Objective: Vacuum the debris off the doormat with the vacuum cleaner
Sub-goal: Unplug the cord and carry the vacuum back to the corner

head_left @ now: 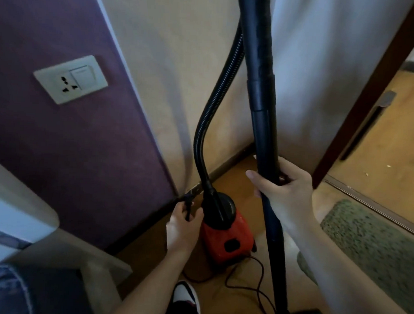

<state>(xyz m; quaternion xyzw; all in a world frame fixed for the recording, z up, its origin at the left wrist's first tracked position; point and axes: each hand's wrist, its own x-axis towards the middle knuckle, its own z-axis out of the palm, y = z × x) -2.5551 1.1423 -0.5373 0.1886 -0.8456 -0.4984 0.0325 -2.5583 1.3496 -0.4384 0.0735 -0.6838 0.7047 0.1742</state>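
Vacuum cleaner point(224, 230) left of doormat point(372, 235); socket point(70, 79) upper-left.

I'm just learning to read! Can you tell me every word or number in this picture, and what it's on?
No words or numbers can be read anywhere here.
On the red vacuum cleaner: a dark patch on its side, too blurred to tell whether it carries writing.
On the wall socket: only holes and a switch, no lettering shows.
On the black tube: nothing written.

Wooden floor point(394, 144) with red vacuum cleaner point(226, 237), black cord point(262, 270), green doormat point(374, 238)
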